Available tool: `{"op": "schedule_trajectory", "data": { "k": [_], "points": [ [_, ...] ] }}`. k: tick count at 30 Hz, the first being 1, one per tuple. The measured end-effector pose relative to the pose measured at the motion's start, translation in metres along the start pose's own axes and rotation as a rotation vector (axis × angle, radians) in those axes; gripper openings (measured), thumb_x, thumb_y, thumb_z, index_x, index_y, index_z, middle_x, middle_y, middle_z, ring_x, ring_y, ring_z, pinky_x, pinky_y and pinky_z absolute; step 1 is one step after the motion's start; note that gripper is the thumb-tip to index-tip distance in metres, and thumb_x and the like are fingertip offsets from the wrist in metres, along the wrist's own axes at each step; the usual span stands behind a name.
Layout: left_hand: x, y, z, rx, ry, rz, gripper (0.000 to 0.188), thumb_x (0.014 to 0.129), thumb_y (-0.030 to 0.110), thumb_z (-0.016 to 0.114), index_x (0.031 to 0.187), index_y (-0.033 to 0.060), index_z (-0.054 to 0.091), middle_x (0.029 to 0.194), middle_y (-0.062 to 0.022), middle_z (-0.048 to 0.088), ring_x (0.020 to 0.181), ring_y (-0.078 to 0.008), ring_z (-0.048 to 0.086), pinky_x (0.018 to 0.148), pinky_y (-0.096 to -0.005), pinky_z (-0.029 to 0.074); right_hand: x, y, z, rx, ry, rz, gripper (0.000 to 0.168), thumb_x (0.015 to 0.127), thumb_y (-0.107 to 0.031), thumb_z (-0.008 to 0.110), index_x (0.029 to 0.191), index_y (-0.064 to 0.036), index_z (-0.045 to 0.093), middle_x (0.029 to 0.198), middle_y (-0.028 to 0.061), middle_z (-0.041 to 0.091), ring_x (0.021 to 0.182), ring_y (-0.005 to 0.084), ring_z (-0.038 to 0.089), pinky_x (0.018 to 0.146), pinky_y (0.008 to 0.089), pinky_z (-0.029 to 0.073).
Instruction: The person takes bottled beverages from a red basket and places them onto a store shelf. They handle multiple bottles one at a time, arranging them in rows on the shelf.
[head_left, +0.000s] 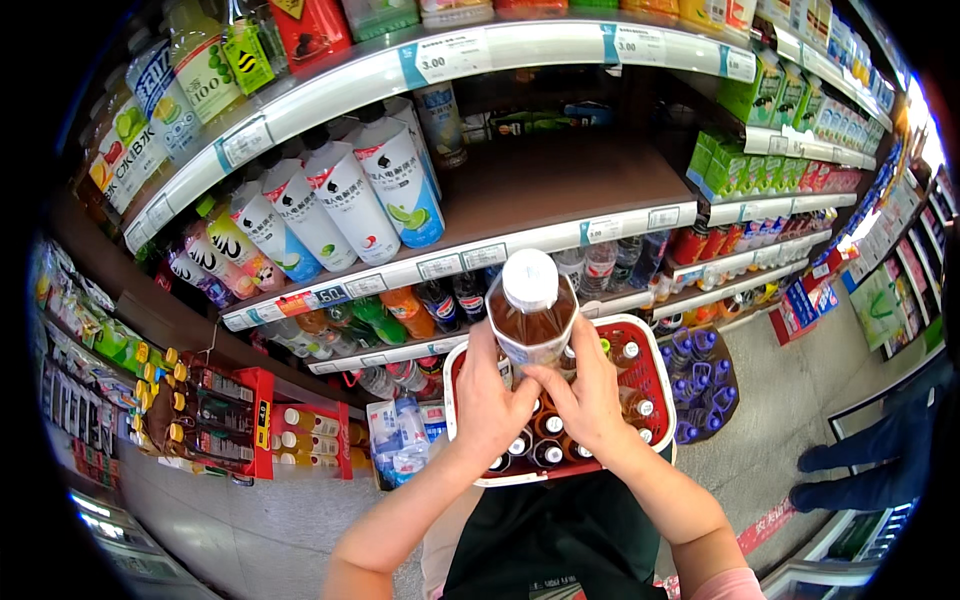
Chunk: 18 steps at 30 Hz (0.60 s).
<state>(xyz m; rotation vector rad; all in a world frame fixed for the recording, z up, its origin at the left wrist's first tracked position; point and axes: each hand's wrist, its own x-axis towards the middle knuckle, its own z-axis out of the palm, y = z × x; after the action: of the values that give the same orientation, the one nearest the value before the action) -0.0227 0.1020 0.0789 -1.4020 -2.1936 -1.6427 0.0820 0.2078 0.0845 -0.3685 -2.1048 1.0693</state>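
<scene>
A plastic bottle of brown drink with a white cap (531, 300) is held upright between both hands, above a red basket with a white rim (658, 360). My left hand (491, 397) grips it from the left side, and my right hand (589, 394) from the right, the thumbs meeting at its lower front. Beneath the hands, the basket holds several capped bottles (551, 426), most of them dark brown. Its bottom is hidden by them. Ahead lies a brown shelf board (555, 176) with a white price rail.
White electrolyte-drink bottles (397, 180) stand on the shelf's left part. Blue-capped water jugs (697, 382) sit on the floor right of the basket. Low left are a red display carton (262, 424) and wrapped packs (405, 442). At the far right appear a person's legs (862, 472).
</scene>
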Motion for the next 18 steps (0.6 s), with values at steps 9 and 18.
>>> {"op": "schedule_trajectory", "data": {
  "k": [9, 18],
  "points": [
    [0.114, -0.02, -0.02, 0.077, 0.168, 0.064, 0.067, 0.083, -0.001, 0.065, 0.146, 0.001, 0.041, 0.133, -0.0257, 0.054, 0.121, -0.0489, 0.056, 0.098, -0.0521, 0.049, 0.131, 0.018, 0.032, 0.125, 0.026, -0.149, 0.078, 0.09, -0.018, 0.077, 0.155, -0.006, 0.036, 0.134, 0.0251, 0.063, 0.122, 0.0402, 0.065, 0.098, 0.0449, 0.053],
    [0.159, -0.055, 0.006, 0.176, 0.262, -0.056, 0.071, 0.086, -0.004, 0.062, 0.15, 0.0008, 0.032, 0.134, -0.03, 0.05, 0.115, -0.052, 0.058, 0.092, -0.055, 0.051, 0.198, 0.058, 0.055, 0.022, -0.077, -0.111, 0.071, 0.092, -0.016, 0.072, 0.153, -0.005, 0.037, 0.128, 0.0273, 0.065, 0.115, 0.0445, 0.066, 0.095, 0.048, 0.054]
  ]
}}
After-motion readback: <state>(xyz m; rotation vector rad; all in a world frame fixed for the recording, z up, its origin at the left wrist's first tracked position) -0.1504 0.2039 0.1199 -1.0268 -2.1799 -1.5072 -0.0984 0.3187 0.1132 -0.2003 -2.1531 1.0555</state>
